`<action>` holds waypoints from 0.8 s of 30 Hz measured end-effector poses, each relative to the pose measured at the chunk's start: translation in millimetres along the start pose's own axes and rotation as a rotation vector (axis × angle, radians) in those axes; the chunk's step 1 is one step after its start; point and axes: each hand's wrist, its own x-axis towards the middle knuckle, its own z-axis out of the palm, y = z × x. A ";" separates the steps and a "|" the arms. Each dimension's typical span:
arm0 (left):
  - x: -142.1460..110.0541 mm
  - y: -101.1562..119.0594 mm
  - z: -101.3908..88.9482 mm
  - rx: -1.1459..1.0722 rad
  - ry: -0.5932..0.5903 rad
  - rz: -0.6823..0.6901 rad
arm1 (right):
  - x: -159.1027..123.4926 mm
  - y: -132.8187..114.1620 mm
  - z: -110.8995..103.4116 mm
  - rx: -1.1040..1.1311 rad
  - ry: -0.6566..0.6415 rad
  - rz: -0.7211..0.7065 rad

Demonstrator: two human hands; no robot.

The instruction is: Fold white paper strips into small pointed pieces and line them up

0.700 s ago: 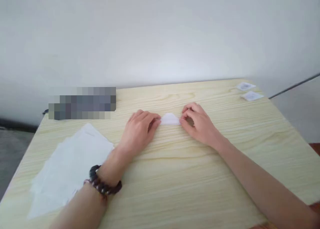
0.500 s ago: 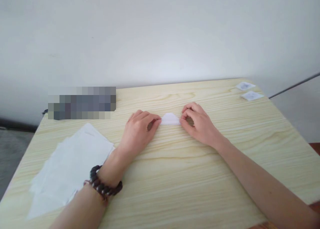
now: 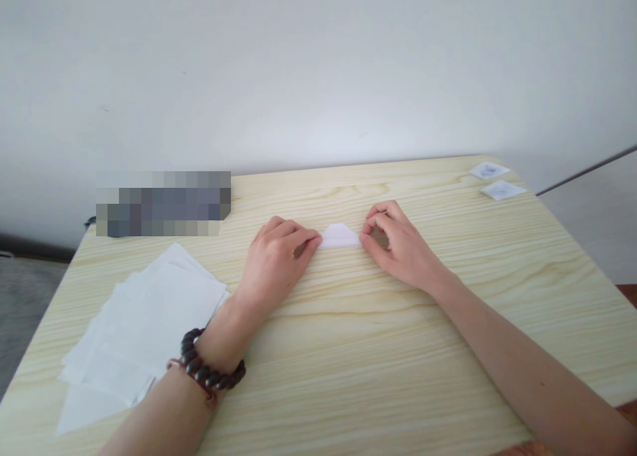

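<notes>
A small folded piece of white paper, shaped like a low trapezoid with a crease along its lower part, lies between my hands over the middle of the table. My left hand pinches its left corner between thumb and index finger. At the opposite corner, my right hand grips the paper with thumb and fingertips, its other fingers curled. Both pinches hide the very tips of the paper.
A fanned stack of white paper sheets lies at left, partly under my left forearm. Two folded paper diamonds rest at the far right corner of the wooden table. A blurred-out dark object stands at back left, near the wall.
My right hand has shifted very slightly up and right at the paper's right corner. My left hand keeps its pinch almost unmoved.
</notes>
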 end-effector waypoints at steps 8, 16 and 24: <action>0.2 2.6 -1.0 0.032 0.000 -0.017 | 2.2 4.4 -3.1 0.019 -0.062 -0.025; 0.5 3.1 -1.1 0.060 -0.048 -0.013 | 3.0 6.5 -3.0 0.036 -0.062 -0.040; -1.5 -1.8 -1.0 0.049 -0.125 0.237 | 0.3 8.6 -5.7 0.075 -0.049 -0.021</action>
